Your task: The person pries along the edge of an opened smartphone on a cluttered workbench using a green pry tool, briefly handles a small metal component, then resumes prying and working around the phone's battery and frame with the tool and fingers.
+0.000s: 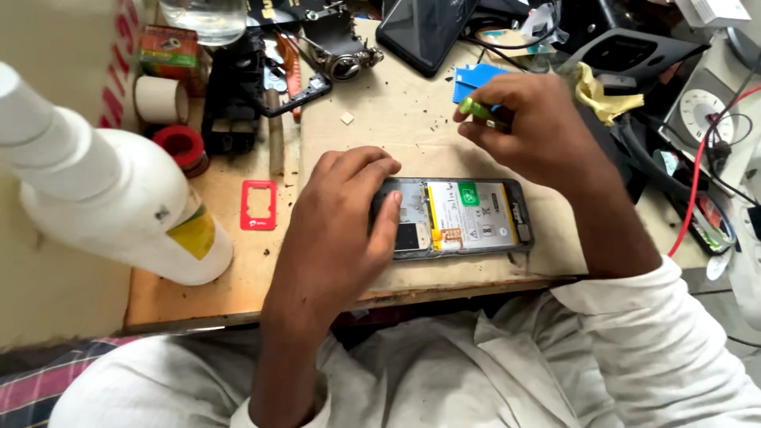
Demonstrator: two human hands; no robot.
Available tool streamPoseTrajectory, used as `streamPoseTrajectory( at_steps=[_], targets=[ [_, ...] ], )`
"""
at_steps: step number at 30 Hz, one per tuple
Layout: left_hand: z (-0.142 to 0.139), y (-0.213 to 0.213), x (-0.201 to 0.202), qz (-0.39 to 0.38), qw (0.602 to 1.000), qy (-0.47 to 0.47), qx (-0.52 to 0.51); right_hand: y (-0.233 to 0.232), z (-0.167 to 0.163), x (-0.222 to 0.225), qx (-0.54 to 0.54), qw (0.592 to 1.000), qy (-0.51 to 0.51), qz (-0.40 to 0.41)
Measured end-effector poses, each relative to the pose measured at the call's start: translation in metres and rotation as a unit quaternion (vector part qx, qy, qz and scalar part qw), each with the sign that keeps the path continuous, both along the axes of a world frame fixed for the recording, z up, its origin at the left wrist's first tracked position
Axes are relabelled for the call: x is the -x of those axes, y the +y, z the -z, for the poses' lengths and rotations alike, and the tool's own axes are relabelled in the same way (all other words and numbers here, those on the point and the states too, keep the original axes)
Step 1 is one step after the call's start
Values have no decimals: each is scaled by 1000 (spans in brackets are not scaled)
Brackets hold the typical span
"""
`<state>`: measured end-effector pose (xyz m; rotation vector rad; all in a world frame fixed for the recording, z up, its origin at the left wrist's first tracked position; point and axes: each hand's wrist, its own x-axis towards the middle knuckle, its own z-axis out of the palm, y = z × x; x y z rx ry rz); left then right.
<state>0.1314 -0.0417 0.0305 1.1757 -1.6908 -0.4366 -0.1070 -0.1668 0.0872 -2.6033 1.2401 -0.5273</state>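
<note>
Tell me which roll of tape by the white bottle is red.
The lower roll, lying flat on the wooden bench nearest the white bottle, is red. The roll just above it is cream-white.

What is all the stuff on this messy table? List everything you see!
opened phone: one, black frame, yellow-white battery showing, table centre
green-handled tool: one, green, in right hand
blue card: one, blue, behind right hand
red frame: one, red, left of phone
tape rolls: two, white and red, far left
white bottle: one, white, near left
dark phone: one, black, top
left hand: one, on phone's left end
right hand: one, above phone
</note>
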Motion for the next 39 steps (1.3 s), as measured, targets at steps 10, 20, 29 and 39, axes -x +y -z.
streamPoseTrajectory(
  at_steps=[10, 20, 29, 39],
  targets=[
    [1, 0, 0, -11, 998, 59, -3, 6, 2, -33, 64, 994, 47, -73],
    [0, 0, -1, -18, 986, 164, -21, 26, -10, -44, 76, 991, 93, -53],
    [5, -2, -1, -24, 983, 180, -3, 103, -10, -52, -87, 987, 38, -129],
    [6, -2, -1, -20, 983, 183, -8, 104, -4, -67, -33, 984, 112, -137]
  ],
)
